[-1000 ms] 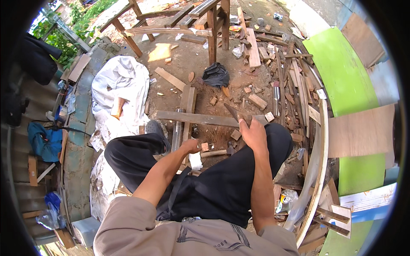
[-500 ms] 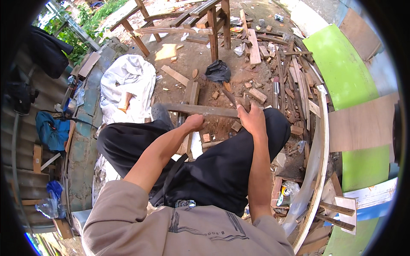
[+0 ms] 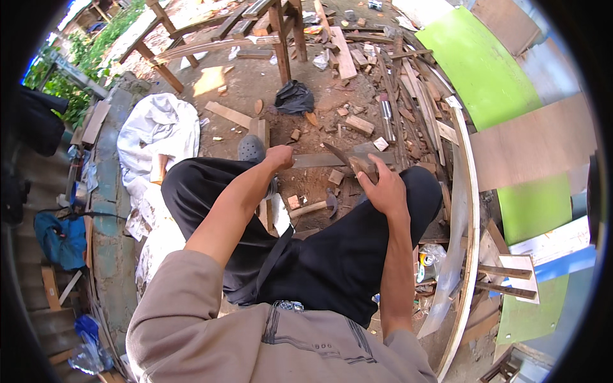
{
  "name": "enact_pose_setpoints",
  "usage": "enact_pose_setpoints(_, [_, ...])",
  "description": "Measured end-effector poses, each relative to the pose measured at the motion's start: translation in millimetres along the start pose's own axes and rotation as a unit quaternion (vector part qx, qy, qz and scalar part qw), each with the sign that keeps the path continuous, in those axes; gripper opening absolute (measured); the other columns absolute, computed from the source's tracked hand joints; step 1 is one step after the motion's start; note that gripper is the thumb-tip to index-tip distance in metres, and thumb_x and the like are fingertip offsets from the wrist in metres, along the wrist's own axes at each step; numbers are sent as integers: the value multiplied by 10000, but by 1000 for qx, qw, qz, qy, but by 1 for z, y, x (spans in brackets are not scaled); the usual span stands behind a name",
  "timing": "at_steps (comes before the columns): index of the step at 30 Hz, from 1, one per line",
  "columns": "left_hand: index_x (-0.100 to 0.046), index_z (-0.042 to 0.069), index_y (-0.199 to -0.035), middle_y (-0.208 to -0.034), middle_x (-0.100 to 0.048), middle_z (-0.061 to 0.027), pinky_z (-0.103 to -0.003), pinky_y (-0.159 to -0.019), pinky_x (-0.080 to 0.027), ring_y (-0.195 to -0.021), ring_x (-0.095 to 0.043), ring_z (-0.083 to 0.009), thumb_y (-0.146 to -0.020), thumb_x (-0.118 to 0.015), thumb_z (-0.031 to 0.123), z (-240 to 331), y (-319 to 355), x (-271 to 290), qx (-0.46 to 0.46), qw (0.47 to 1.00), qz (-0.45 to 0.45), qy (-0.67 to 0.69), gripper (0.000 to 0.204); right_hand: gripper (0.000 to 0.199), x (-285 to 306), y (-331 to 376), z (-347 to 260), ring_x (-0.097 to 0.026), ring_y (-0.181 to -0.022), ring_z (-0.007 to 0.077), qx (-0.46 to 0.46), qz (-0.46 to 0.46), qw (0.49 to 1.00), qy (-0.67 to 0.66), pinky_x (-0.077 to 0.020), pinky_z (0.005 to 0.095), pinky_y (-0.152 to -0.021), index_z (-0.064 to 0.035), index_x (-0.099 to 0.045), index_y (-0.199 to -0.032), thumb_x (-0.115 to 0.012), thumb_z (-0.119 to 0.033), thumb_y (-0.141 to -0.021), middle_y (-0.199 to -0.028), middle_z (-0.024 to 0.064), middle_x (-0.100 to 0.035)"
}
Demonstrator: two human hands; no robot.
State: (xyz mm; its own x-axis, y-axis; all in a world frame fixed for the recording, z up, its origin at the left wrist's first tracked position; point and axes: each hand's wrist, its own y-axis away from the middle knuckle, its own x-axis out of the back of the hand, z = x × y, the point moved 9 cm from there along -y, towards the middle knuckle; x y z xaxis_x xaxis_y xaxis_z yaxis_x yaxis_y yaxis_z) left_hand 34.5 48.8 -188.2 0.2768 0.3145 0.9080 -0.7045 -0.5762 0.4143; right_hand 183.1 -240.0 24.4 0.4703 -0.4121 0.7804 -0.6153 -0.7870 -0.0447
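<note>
We see two hands over a grey-brown board (image 3: 317, 159).
The left hand (image 3: 279, 157) is curled nearly closed at the board's left end; whether it grips, we cannot tell. At the board's other end, the right hand (image 3: 387, 189) has thumb and forefinger spread around a pointed brown piece (image 3: 363, 167); we cannot tell if it is held. Nearer us, between both hands, lies a hammer (image 3: 313, 209).

A board (image 3: 319, 159) lies crosswise before the knees (image 3: 421, 195) — a hammer (image 3: 310, 210) between them. A cloth (image 3: 153, 131) lies left (a bag (image 3: 294, 98) sits farther ahead).
</note>
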Motion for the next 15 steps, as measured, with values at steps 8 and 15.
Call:
enact_pose_setpoints(8, [-585, 123, -1320, -1363, -580, -129, -462, -995, -500, -1259, -558, -309, -818, -720, 358, 5, -39, -80, 5, 993, -112, 36, 571, 456, 32, 47, 26, -655, -624, 182, -95, 18, 981, -170, -504, 293, -602, 18, -588, -1297, -680, -171, -892, -776, 140, -688])
enact_pose_setpoints(15, [-379, 183, -1496, -1579, -301, -154, -548, -1084, -397, -1424, -356, -353, -801, -744, 381, -4, -34, -109, 24, 993, -90, 70, 810, 461, 15, 75, -26, -579, -647, 75, -191, 80, 924, -321, -470, 225, -567, 67, -522, -1353, -618, -76, -926, -801, 54, -644])
